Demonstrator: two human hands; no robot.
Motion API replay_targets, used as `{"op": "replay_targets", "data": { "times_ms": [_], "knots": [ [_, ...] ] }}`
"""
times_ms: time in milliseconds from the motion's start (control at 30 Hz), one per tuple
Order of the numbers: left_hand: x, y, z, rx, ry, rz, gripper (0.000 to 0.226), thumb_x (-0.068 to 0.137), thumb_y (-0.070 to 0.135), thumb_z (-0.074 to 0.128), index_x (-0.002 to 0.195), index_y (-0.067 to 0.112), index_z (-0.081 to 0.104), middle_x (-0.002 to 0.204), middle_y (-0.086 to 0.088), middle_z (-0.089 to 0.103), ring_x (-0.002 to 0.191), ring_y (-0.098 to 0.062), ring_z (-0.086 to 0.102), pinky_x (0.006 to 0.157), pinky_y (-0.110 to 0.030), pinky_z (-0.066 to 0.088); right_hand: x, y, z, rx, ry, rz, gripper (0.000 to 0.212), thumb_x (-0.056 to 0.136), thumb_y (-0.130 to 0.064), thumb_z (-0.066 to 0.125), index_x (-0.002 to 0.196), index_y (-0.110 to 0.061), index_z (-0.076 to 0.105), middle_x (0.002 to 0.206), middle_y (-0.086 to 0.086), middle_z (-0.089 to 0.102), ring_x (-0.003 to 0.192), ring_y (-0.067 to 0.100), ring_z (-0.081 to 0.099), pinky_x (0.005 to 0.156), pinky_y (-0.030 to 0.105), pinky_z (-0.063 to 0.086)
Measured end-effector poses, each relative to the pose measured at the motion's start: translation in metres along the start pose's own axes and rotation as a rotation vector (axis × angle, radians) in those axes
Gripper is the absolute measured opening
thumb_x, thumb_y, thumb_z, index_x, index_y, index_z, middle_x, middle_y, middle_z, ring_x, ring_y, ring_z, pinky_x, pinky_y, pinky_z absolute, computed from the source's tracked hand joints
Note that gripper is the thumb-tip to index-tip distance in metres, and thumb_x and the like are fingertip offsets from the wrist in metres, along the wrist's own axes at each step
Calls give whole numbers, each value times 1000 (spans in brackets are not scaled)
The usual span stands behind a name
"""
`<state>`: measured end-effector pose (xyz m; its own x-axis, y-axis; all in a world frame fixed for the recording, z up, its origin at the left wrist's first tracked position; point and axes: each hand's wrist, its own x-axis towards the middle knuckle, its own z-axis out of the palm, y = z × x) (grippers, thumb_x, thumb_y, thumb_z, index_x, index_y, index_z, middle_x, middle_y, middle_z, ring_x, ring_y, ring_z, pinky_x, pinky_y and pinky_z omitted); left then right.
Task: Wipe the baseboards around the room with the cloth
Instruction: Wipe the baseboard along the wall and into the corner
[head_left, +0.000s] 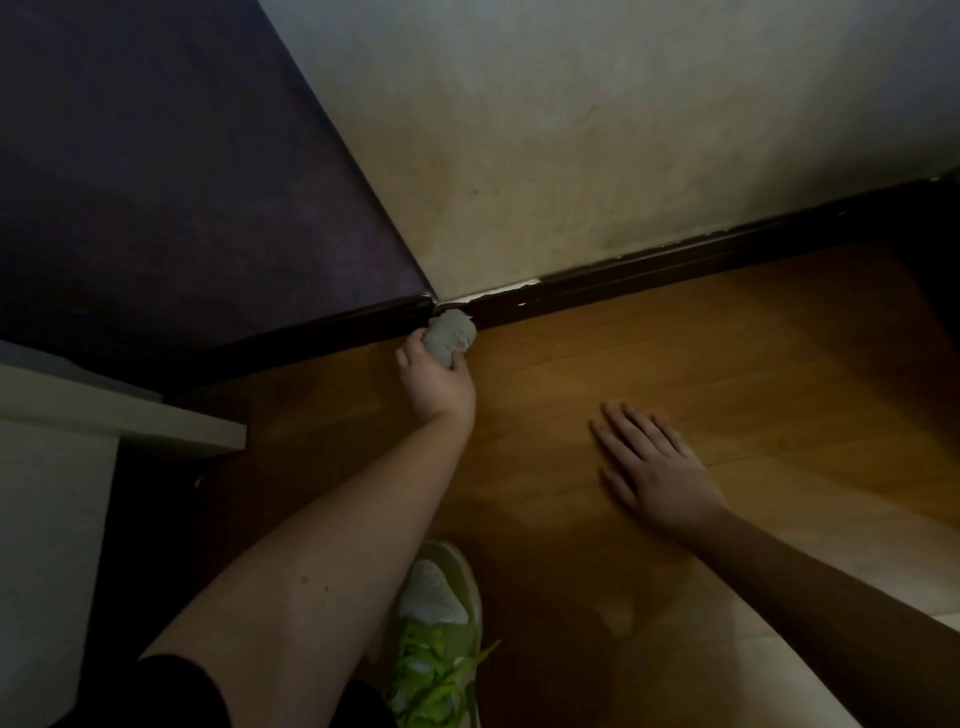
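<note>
Wiping the inside corner now, where the two runs of dark baseboard (649, 267) meet, approx 12 o'clock from my knee. To do this bit well I'd keep the cloth (451, 336) bunched tight & push its tip right into the joint, then drag out along the right run toward 2 o'clock w/ steady pressure on the top ledge as well as the face. Chipped white paint sits along the ledge just right of the corner, so go gently there or flakes may come off onto the wood floor (727, 364). Left run toward 9 o'clock goes behind the pale cabinet (52, 519); prob. awkward reach.

Left hand (435, 382): fingers & thumb curled round the gray cloth, clenched into a wad, wad touching the baseboard at the corner. Arm stretched fwd.

Right hand (657, 467): fingers straight & spread, holding nothing, palm down at the floor at approx 3 o'clock, looks like it's bracing me. My green sneaker (441, 623) is at 6 o'clock.
</note>
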<state>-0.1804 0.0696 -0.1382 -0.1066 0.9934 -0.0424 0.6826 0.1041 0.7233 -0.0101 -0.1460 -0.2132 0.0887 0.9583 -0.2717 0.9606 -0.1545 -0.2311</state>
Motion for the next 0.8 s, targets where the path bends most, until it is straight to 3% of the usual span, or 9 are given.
{"op": "replay_targets", "data": {
  "times_ms": [67, 200, 367, 467, 533, 600, 700, 800],
  "knots": [
    [-3, 3, -2, -10, 4, -1, 47, 88, 11, 69, 132, 6, 53, 129, -16, 49, 117, -34, 55, 98, -38, 47, -4, 4, -2, -2, 1, 23, 64, 98, -59, 10, 154, -35, -10, 163, -9, -12, 149, 11, -13, 120, 35, -5],
    [-26, 26, 11, -113, -70, 117, 45, 88, 14, 71, 130, 9, 55, 128, -11, 51, 114, -25, 56, 88, -19, 39, -18, 22, -8, 40, 41, 129, 64, 95, -63, 2, 153, -38, -13, 162, -11, -12, 147, 8, -13, 117, 33, -3],
    [-68, 62, 56, -131, -276, 185, 46, 87, 18, 74, 129, 10, 57, 130, -8, 51, 118, -22, 54, 94, -22, 40, -40, 65, -14, 77, 118, 357, 60, 98, -60, 8, 153, -39, -1, 164, -7, 2, 147, 9, -6, 118, 34, 1],
    [-88, 84, 85, -140, -390, 288, 45, 87, 19, 74, 129, 11, 57, 129, -7, 51, 115, -19, 55, 92, -16, 37, -60, 99, -15, 96, 156, 534, 61, 98, -61, 5, 155, -41, 8, 165, -5, 7, 149, 12, -5, 121, 40, 2],
    [-100, 105, 105, -140, -459, 350, 45, 88, 21, 74, 129, 13, 57, 129, -5, 51, 112, -14, 53, 90, -14, 36, -72, 116, -14, 99, 155, 617, 60, 98, -64, 4, 155, -44, 3, 165, -8, 4, 150, 12, -6, 122, 45, 0],
    [-111, 126, 127, -135, -506, 411, 45, 88, 23, 73, 129, 15, 56, 127, -3, 51, 107, -7, 49, 89, -14, 36, -78, 127, -13, 81, 148, 615, 59, 98, -66, 5, 153, -46, -6, 164, -11, -3, 150, 11, -10, 121, 47, -5],
    [-123, 156, 159, -149, -561, 516, 45, 88, 21, 74, 129, 15, 57, 126, -2, 52, 103, 1, 44, 90, -12, 35, -77, 132, -8, 58, 191, 594, 62, 99, -66, 13, 155, -43, -3, 164, -10, 2, 151, 13, -6, 120, 51, -3],
    [-131, 185, 189, -142, -599, 589, 46, 87, 17, 74, 130, 12, 57, 127, -6, 52, 111, -8, 50, 94, -17, 36, -76, 134, -5, 84, 213, 585, 66, 99, -66, 17, 156, -38, 1, 164, -9, 6, 151, 13, -2, 120, 53, 1]
  ]
}}
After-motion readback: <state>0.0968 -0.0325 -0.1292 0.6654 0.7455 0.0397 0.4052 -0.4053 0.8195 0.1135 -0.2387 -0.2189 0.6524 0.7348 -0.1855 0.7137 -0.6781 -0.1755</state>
